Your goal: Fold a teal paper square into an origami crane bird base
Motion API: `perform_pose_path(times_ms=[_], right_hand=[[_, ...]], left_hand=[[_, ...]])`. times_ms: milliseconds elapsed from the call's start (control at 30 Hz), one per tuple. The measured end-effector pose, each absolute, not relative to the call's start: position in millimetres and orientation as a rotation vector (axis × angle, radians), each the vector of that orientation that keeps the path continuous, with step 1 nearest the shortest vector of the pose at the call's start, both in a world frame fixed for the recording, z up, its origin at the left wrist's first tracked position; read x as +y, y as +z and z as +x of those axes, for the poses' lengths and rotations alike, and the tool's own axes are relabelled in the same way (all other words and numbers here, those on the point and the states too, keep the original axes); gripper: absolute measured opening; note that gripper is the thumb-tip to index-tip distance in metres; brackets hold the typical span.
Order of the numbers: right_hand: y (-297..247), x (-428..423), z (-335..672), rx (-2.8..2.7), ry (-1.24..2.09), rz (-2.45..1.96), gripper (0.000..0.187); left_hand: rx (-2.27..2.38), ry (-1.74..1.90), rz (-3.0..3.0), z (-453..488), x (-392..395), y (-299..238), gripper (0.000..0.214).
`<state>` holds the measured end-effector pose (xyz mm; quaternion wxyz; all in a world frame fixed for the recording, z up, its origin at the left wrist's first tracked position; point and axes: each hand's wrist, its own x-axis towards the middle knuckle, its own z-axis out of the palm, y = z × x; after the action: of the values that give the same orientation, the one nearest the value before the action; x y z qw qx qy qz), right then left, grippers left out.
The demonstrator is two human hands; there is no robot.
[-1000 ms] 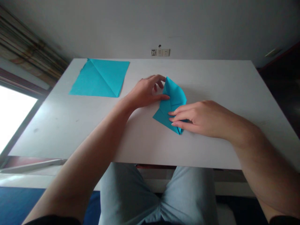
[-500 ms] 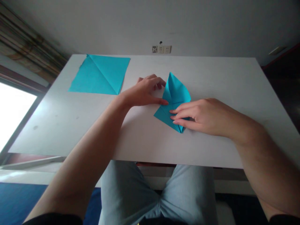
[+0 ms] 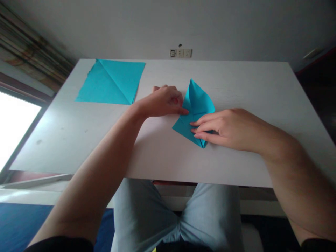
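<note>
Lying around: a flat blue sheet (image 3: 111,82) with a diagonal crease rests at the far left corner of the white table (image 3: 249,87), well apart from both hands; a wall socket (image 3: 180,53) sits beyond the far edge, with a curtain (image 3: 31,52) and a bright window (image 3: 13,129) at the left.
In the way: both hands cover parts of the folded paper (image 3: 197,103), hiding its left edge and its near right part.
Folded paper: same blue, creased into a small kite-like shape, its far pointed flap lifted off the table, its near point lying flat.
Place: mid-table, between the two hands.
Left hand (image 3: 162,101): fingers curled, thumb tip touching the paper's left edge; whether it pinches a layer cannot be told.
Right hand (image 3: 231,127): spread flat, fingers extended, pressing the paper's near half down without gripping it.
</note>
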<state>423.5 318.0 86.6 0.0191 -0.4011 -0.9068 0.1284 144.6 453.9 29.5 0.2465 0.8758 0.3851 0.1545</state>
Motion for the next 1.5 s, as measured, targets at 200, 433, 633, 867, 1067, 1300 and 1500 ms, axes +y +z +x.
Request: perform_pose_path(times_ms=[200,433,633,867,1067,1300,1500], right_hand=[[85,318,425,-2.827,0.393,-1.232,0.035],[87,319,424,-2.842,0.345,-1.226,0.034],[87,318,424,-2.845,0.332,-1.24,0.031],[89,316,421,-2.842,0.336,-1.277,0.029],[88,317,421,-2.829,0.322,-1.253,0.028],[90,316,420,-2.846,0.353,-1.264,0.029],[91,317,419,-2.844,0.365,-1.317,0.029]], left_hand=[[1.06,0.482,2.398,147,451,24,0.04],[1.154,0.487,2.423,154,448,21,0.041],[1.195,0.566,2.369,158,447,18,0.044],[1.239,0.594,2.323,164,449,17,0.047],[1.232,0.633,2.257,164,449,17,0.042],[1.126,0.714,2.06,163,458,13,0.026],[1.026,0.665,1.954,157,458,19,0.031]])
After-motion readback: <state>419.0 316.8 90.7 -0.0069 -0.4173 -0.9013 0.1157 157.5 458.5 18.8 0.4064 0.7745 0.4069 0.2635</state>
